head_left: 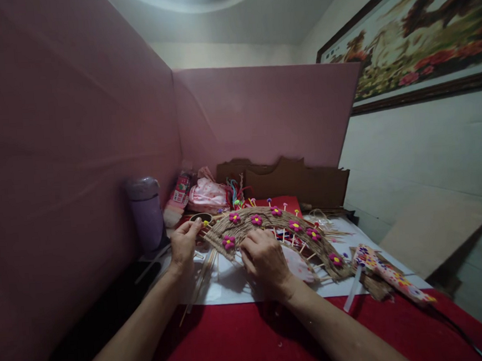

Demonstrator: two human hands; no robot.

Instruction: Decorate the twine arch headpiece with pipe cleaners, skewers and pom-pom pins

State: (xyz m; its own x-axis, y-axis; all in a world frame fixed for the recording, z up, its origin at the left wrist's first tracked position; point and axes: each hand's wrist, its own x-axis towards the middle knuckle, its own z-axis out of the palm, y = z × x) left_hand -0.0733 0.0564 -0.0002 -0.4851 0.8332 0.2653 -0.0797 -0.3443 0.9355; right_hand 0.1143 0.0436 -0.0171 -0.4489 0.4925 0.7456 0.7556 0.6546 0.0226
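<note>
A fan-shaped craft piece (245, 228) of brown twine over thin wooden sticks arches across the white sheet. Magenta flowers with yellow centres dot its band, and coloured tips cap the stick ends. At its left end, my left hand (184, 245) is closed, thumb and fingers pinching near a yellow-tipped stick (205, 224). My right hand (268, 259) is bent over the inner edge of the band, its fingers curled downward. Whatever those fingers hold is hidden beneath the hand. Just right of it, a pale spotted fabric piece (300, 264) lies inside the arch.
A floral-patterned glue gun (392, 274) with a clear glue stick lies at right, its cord trailing over the red cloth (237, 342). Loose sticks (202, 278) lie at left. A purple tumbler (147, 215), pink fabric bundle (208, 194) and cut cardboard (282, 180) stand behind.
</note>
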